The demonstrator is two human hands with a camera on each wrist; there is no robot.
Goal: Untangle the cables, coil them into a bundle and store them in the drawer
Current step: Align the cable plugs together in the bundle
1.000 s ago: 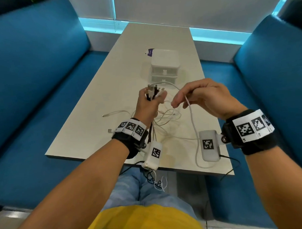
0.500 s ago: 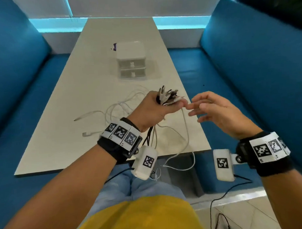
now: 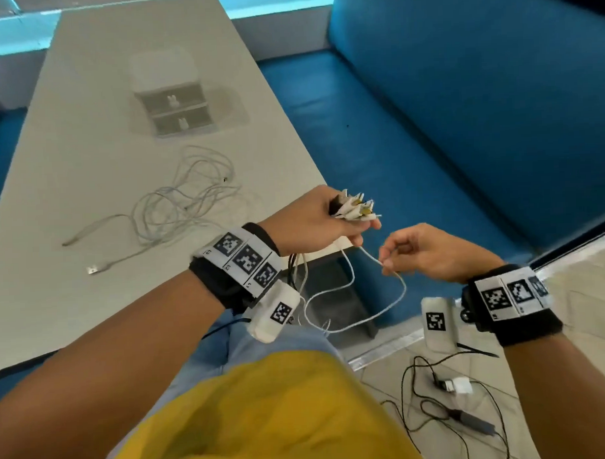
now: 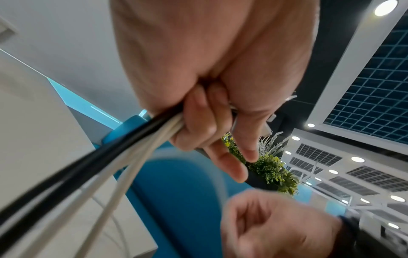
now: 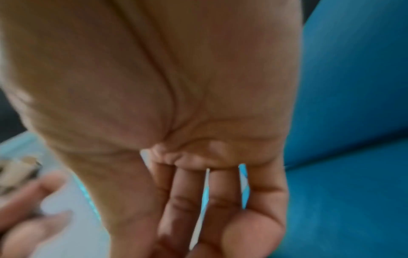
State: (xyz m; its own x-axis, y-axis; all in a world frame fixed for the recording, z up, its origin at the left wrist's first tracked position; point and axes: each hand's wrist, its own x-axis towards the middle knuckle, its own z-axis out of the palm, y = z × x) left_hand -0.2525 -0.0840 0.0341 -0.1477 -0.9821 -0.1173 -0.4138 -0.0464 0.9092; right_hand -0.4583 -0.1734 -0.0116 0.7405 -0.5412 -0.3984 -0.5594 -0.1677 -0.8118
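My left hand is over the table's near right corner and grips a bundle of cable plugs, which stick out past its thumb. In the left wrist view, black and white cables run out under its curled fingers. My right hand, just right of and below the left hand, pinches one white cable that loops down toward my lap. More white cables lie tangled on the table. Behind them stands a small white two-drawer unit with both drawers closed. The right wrist view is blurred.
Blue sofas flank the table. Two loose cable ends with plugs lie near the table's left side. Black wires and a white adapter lie on the floor at the right.
The view has swung right. My left hand has carried the plugs to the table's right corner. My right hand, which held its fingers out half a second ago, now pinches the white cable.
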